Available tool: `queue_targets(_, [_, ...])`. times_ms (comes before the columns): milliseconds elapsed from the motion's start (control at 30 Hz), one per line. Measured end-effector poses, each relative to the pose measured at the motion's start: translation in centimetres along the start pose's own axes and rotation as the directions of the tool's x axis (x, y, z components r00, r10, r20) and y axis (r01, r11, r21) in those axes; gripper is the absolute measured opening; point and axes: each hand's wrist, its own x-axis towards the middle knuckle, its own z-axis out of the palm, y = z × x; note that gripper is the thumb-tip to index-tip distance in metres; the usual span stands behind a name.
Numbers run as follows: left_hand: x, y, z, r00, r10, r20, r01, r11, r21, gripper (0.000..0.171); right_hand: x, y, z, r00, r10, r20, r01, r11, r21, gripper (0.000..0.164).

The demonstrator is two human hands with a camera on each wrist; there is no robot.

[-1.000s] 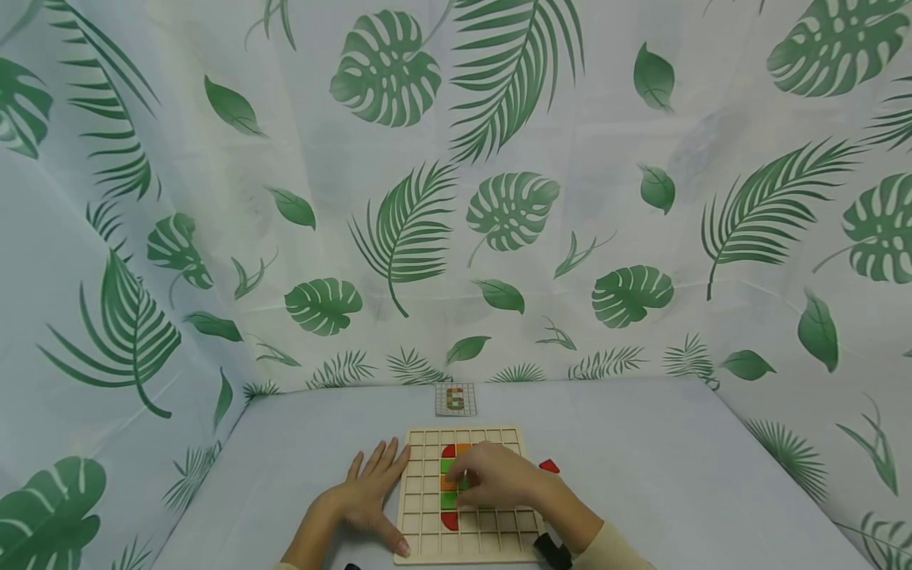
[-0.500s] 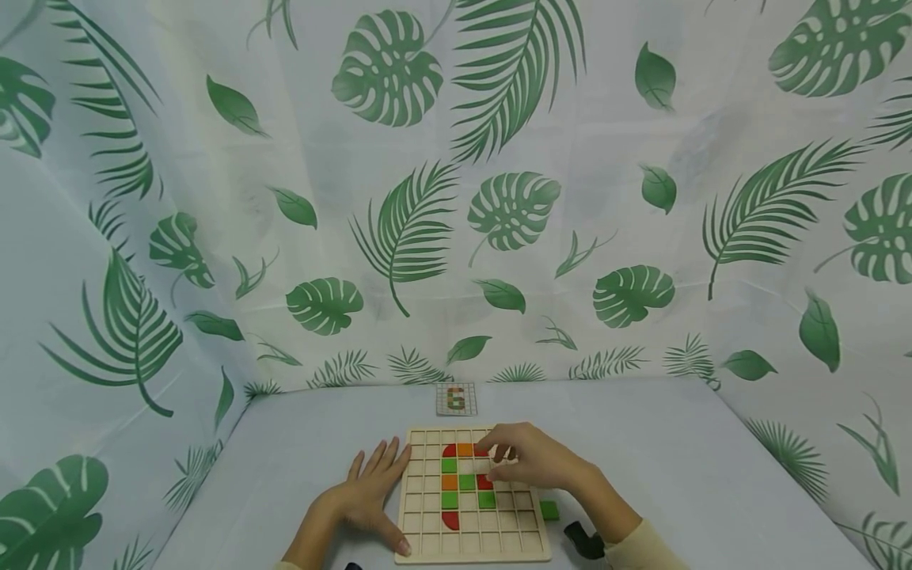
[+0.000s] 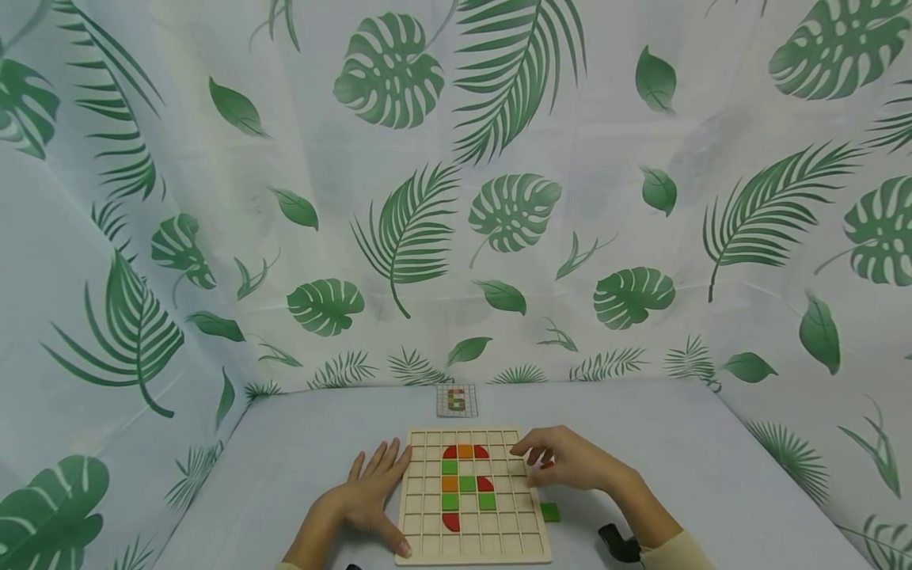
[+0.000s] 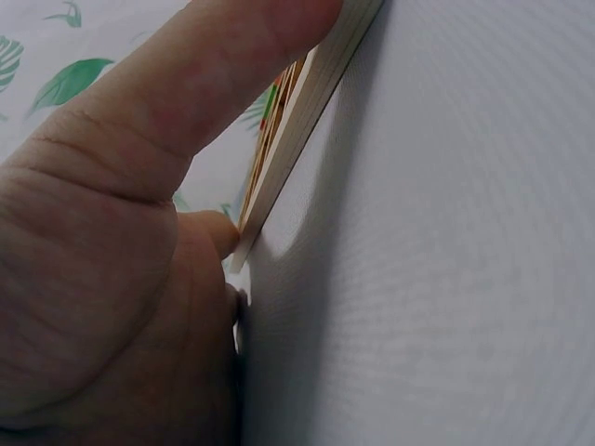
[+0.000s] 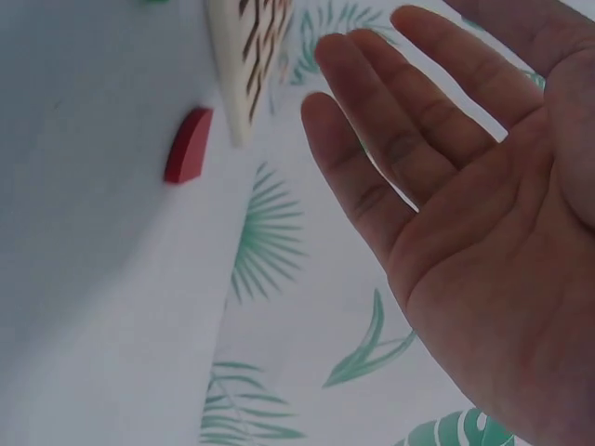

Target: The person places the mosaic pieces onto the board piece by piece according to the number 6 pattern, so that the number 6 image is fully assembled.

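Observation:
My left hand (image 3: 366,495) lies spread beside the wooden grid board (image 3: 423,546), its thumb and fingertips at the board's left edge. Over the right edge, my right hand (image 3: 573,459) hovers with loosely bent fingers. Its palm shows bare in the right wrist view. Just below these fingers a red rounded piece (image 5: 190,146) lies on the table, partly hidden in the head view. On the board, red quarter-rounds (image 3: 450,522), green squares (image 3: 450,502) and orange squares (image 3: 450,484) fill several cells in a curved figure.
A green square (image 3: 550,512) lies on the table against the board's right side. Behind the board is a small card (image 3: 457,400) with a coloured "6" on a grid. A black object (image 3: 620,545) sits by the right wrist. Leaf-printed cloth (image 3: 499,293) hangs around the table.
My right hand has moved from over the board's middle up and then right to its edge, uncovering the coloured pieces and the green square on the table. The left hand has stayed still.

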Motion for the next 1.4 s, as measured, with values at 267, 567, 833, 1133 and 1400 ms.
queue_targets(267, [0.0, -0.1, 0.1, 1.0, -0.001, 0.008, 0.001, 1.0, 0.003, 0.152, -1.4, 1.4, -0.5, 0.996, 0.044, 0.081, -0.044, 0.999, 0.001, 0.048])
queue_targets(567, [0.0, -0.1, 0.1, 1.0, 0.001, 0.008, -0.001, 1.0, -0.004, 0.152, -1.6, 2.4, -0.5, 0.982, 0.085, 0.166, -0.088, 0.996, 0.011, 0.041])
queue_targets(833, [-0.1, 0.0, 0.0, 1.0, 0.005, 0.006, -0.005, 1.0, 0.005, 0.152, -1.5, 2.0, 0.4, 0.969, 0.129, 0.21, -0.14, 0.989, 0.038, 0.033])
queue_targets(1133, [0.0, 0.0, 0.0, 1.0, 0.002, 0.005, -0.002, 1.0, -0.001, 0.153, -0.9, 1.7, 1.3, 0.967, 0.163, 0.195, -0.164, 0.986, -0.014, 0.037])
queue_targets(1400, [0.0, 0.0, 0.0, 1.0, 0.0, 0.005, 0.0, 1.0, 0.003, 0.153, -1.1, 1.6, 1.2, 0.971, 0.155, 0.179, -0.155, 0.988, -0.017, 0.035])
